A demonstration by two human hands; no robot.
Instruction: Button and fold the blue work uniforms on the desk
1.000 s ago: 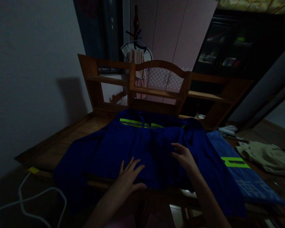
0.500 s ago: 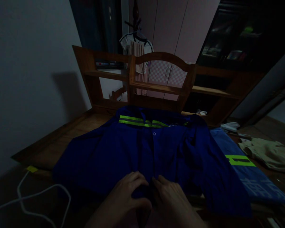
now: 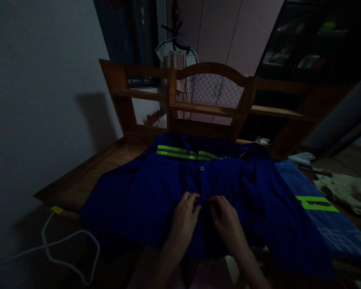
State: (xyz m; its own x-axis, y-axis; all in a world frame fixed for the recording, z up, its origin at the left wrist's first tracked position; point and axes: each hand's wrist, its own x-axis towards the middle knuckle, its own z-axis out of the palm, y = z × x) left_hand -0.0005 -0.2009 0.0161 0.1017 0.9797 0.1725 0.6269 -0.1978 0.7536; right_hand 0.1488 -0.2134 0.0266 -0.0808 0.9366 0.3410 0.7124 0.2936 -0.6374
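Curling over the front of the blue jacket, the left hand and the right hand sit near each other, fingers bent toward the front opening between them. Whether either hand pinches the cloth, I cannot tell. The jacket lies spread on the wooden desk, beneath and around both hands. Beyond the fingertips are a round button and a yellow-green stripe; folded blue clothing lies right of the grip.
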